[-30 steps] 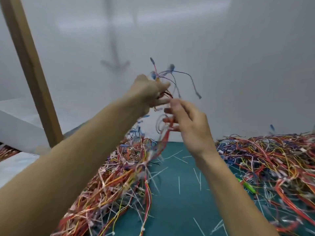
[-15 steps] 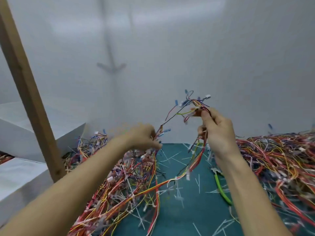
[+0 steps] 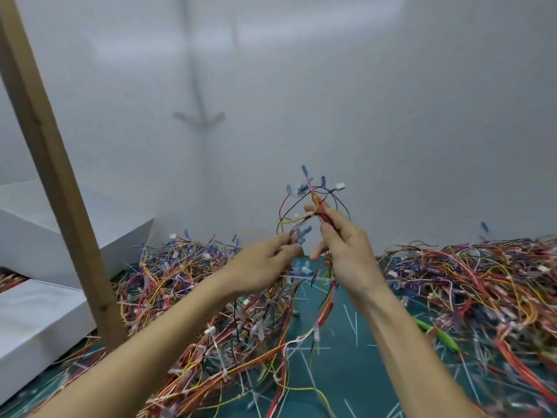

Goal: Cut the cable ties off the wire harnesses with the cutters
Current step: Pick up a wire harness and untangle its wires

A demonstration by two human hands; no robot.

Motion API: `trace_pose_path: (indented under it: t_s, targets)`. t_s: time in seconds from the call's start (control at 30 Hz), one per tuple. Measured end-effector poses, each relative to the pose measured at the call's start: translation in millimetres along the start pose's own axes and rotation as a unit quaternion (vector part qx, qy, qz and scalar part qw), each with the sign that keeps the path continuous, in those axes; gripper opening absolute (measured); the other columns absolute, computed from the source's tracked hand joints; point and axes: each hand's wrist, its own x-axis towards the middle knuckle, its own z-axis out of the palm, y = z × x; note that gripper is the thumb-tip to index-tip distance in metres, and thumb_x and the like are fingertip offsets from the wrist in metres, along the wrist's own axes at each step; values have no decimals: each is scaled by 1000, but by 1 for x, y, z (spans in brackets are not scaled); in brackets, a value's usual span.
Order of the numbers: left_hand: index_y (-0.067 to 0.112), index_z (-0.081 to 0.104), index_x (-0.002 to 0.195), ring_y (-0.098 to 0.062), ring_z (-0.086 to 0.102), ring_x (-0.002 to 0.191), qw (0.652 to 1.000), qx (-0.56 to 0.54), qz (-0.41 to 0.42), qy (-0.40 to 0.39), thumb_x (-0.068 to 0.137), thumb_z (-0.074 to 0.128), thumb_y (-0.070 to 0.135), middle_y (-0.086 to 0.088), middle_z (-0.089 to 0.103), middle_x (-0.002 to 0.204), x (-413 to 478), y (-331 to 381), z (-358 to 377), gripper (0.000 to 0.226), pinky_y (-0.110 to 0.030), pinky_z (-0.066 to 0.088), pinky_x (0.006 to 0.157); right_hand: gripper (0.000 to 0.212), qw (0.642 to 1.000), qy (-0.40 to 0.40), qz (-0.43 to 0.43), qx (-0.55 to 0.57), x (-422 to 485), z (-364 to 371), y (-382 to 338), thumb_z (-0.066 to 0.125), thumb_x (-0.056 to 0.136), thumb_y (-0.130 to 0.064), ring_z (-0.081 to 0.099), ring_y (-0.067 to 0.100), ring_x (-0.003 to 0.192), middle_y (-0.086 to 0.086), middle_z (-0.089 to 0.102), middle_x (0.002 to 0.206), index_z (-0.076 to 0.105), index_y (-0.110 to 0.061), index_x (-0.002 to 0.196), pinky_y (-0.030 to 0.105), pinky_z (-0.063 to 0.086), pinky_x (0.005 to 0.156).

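Multicoloured single wire harness between two heaps: fingers of right hand grip it, left hand pinches its ends.

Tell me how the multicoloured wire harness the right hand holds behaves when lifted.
Probably floppy: the multicoloured wire harness droops below the right hand. Likely light: a pinch holds it. May snag, trailing into the tangled wire pile.

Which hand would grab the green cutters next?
Probably the right hand: the green cutters lie on the mat just beside its forearm, so the left hand would have to cross over. Both hold the wire harness.
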Motion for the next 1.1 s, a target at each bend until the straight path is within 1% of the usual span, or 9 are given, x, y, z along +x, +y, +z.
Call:
trace_pose_path:
  t_s: [0.07, 0.17, 0.33, 0.5, 0.6, 0.7, 0.83, 0.97, 1.1]
  targets:
    - [29, 59, 116, -12, 61, 101, 999, 20, 2, -27, 104, 41, 36, 7, 67, 110, -4, -1, -1, 23, -30, 45, 88, 36, 999, 21, -22, 22, 1, -2, -6, 40, 105, -6, 55, 6, 48, -10, 64, 126, 63, -24, 125, 13, 42, 51]
    - [28, 64, 110, -16, 60, 76, 991, 131, -9, 10, 102, 46, 36, 8, 63, 80, 1, -10, 0, 21, -31, 41, 65, 36, 995, 57, -66, 54, 2, -12, -18, 41, 105, -10, 56, 5, 48, -25, 66, 88, 65, -32, 119, 18, 41, 49]
    - [24, 65, 114, -21, 62, 74, 966, 185, -122, 131, 103, 44, 33, -4, 70, 90, 20, -40, -10, 25, -31, 47, 64, 36, 983, 115, -125, 67, 3, -38, -33, 40, 106, -14, 47, 3, 45, -9, 51, 54, 65, -34, 124, 20, 38, 41]
    - [-1, 60, 120, -41, 62, 101, 923, 120, -279, 237, 102, 42, 10, -28, 66, 110, 22, -94, -65, 28, -45, 50, 79, 38, 976, 160, -141, 36, 7, -64, -36, 40, 106, -12, 35, 10, 49, 2, 37, 60, 67, -34, 122, 13, 36, 43]
    - [-9, 56, 120, -41, 61, 107, 892, 141, -369, 221, 102, 42, 13, -30, 62, 116, 9, -111, -85, 32, -43, 48, 81, 39, 977, 163, -133, 23, 8, -72, -34, 39, 106, -11, 32, 10, 48, 7, 32, 63, 68, -32, 121, 15, 34, 44]
    - [-7, 55, 120, -36, 58, 110, 884, 275, -344, 156, 101, 43, 34, -24, 59, 121, 2, -93, -74, 47, -38, 49, 89, 38, 980, 152, -129, 13, 10, -74, -34, 40, 106, -12, 31, 10, 47, 8, 33, 65, 68, -33, 122, 17, 35, 43]
    - [4, 39, 138, -34, 42, 128, 869, 389, -227, 204, 90, 56, 47, -17, 42, 140, 5, -46, -38, 67, -47, 43, 100, 37, 987, 116, -107, -26, 9, -63, -33, 42, 106, -14, 33, 9, 47, 9, 46, 70, 65, -34, 127, 16, 38, 41]
    - [26, 28, 148, -31, 18, 146, 927, 370, -42, 35, 92, 46, 56, -7, 18, 160, 12, -1, 17, 66, -62, 19, 115, 36, 992, 81, -91, -45, 8, -53, -29, 44, 105, -15, 33, 11, 49, -27, 56, 60, 62, -30, 131, 13, 39, 41]
    - [24, 34, 150, -47, 4, 147, 886, 401, -97, -212, 86, 34, 78, -15, 16, 161, 5, -2, 69, 84, -76, -9, 107, 36, 992, 79, -96, -35, 7, -55, -32, 44, 105, -14, 32, 21, 44, -21, 54, 57, 62, -30, 132, 14, 38, 38]
